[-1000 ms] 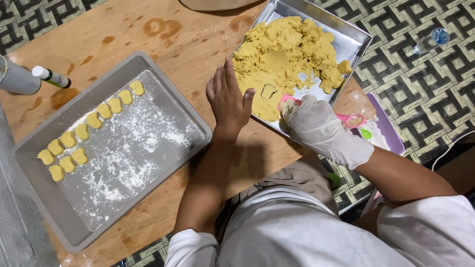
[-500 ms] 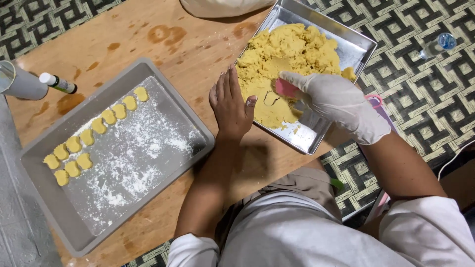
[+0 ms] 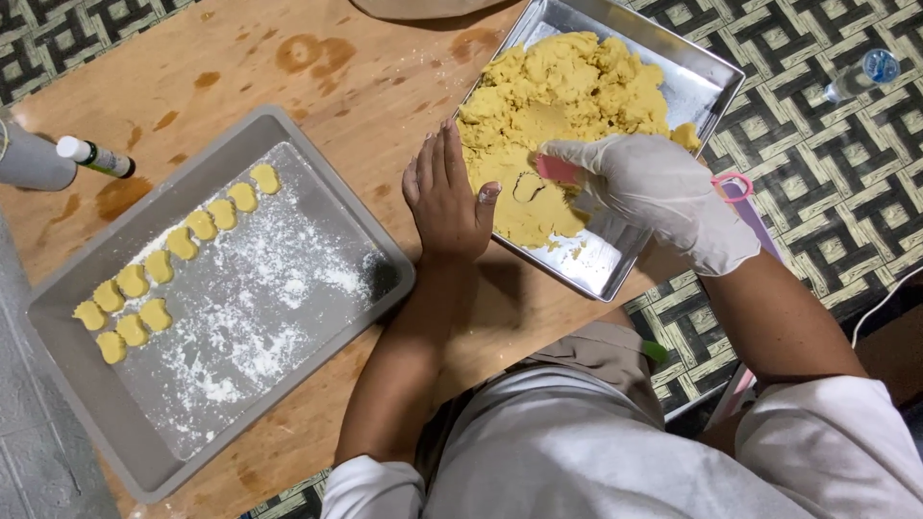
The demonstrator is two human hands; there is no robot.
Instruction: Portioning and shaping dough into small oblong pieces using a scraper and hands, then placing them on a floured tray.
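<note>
A silver metal tray (image 3: 707, 72) holds a mound of yellow dough (image 3: 567, 106) with a cut-out outline in its flattened near part. My right hand (image 3: 654, 192), in a white glove, holds a small pink cookie cutter (image 3: 556, 169) just above that dough. Bare and flat, my left hand (image 3: 447, 197) rests on the wooden table (image 3: 327, 86) with its thumb against the tray's left edge. A grey baking tray (image 3: 115, 413) dusted with flour lies to the left, with several small yellow dough shapes (image 3: 159, 267) lined up at its far end.
A small bottle with a white cap (image 3: 96, 157) lies beside a grey container (image 3: 34, 161) at the table's left edge. A clear plastic bottle (image 3: 860, 75) lies on the woven mat at the upper right. A pink object (image 3: 735, 185) lies beyond my right wrist.
My gloved right hand has lifted from the tray's near corner and moved up over the dough with the pink cutter. My left hand has stayed in place.
</note>
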